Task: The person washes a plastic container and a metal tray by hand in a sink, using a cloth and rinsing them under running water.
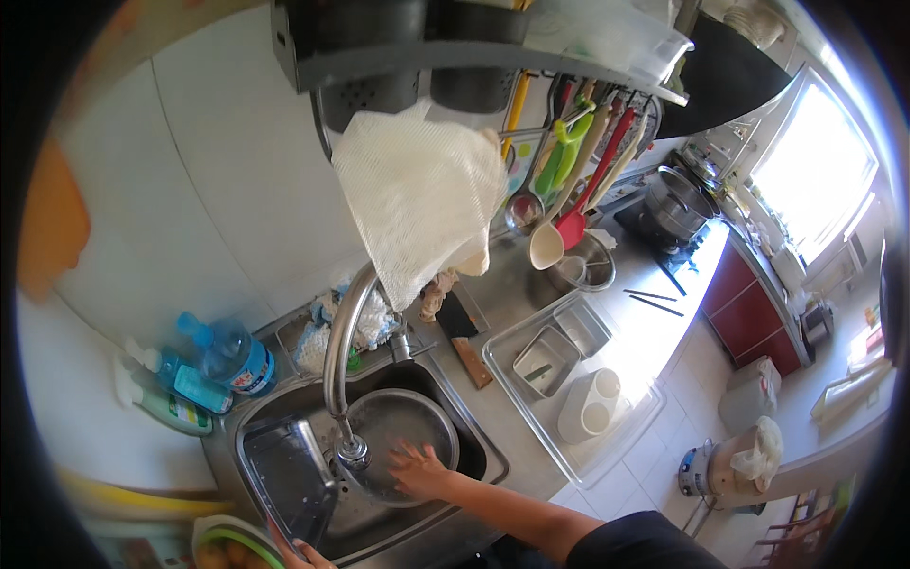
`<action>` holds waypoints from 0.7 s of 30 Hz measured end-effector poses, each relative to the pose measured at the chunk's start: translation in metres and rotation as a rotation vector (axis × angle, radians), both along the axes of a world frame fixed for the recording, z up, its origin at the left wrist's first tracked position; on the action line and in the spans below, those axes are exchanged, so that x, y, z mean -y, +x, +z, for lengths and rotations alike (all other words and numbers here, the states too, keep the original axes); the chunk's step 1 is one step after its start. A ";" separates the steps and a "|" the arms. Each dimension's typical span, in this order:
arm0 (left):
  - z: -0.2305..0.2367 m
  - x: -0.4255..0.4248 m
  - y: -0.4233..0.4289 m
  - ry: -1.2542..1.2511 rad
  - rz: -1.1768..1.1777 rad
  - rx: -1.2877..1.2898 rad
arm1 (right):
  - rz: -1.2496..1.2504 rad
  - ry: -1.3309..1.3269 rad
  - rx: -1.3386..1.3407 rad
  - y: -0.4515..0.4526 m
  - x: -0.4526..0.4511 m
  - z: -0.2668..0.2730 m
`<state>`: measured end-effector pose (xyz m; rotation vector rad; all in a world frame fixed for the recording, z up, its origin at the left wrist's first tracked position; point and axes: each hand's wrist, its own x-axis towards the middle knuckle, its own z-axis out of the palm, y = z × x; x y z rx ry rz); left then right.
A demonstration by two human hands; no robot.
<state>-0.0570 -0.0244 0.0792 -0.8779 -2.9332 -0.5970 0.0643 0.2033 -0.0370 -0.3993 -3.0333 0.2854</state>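
Note:
My right hand point(418, 471) reaches over a round stainless steel basin point(444, 419) in the sink, its fingers spread with nothing seen in them. The curved faucet point(334, 341) ends over the basin, close to those fingertips. A dark, shiny rectangular metal tray point(291, 473) lies in the left side of the sink point(498, 466). At the bottom edge of the picture, my left hand point(309, 556) is partly cut off beside the tray's near end and the sink rim. Whether it grips either one cannot be told.
A cleaver point(471, 361) lies on the counter right of the sink. Beyond it stands a clear plastic tray point(569, 469) with metal containers and a white holder point(589, 407). A cloth point(419, 192) and utensils point(601, 163) hang above. Bottles point(238, 363) stand left.

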 end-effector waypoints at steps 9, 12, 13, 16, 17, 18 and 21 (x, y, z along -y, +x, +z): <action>-0.064 -0.020 -0.033 0.479 0.178 0.177 | -0.502 -0.043 -0.180 0.087 -0.064 0.062; -0.100 -0.011 -0.046 0.594 0.234 0.201 | -0.704 0.204 -0.117 0.113 -0.077 0.077; -0.110 -0.008 -0.050 0.606 0.269 0.209 | -0.737 0.186 -0.042 0.120 -0.077 0.087; -0.110 -0.017 -0.043 0.563 0.246 0.131 | -0.806 0.114 0.256 0.130 -0.082 0.083; -0.115 -0.018 -0.042 0.533 0.221 0.062 | -0.795 0.149 0.292 0.133 -0.085 0.079; -0.116 -0.017 -0.043 0.523 0.196 0.052 | -0.785 0.185 0.325 0.136 -0.087 0.078; -0.096 -0.023 -0.038 0.555 0.167 0.033 | -0.638 0.145 0.290 0.138 -0.081 0.115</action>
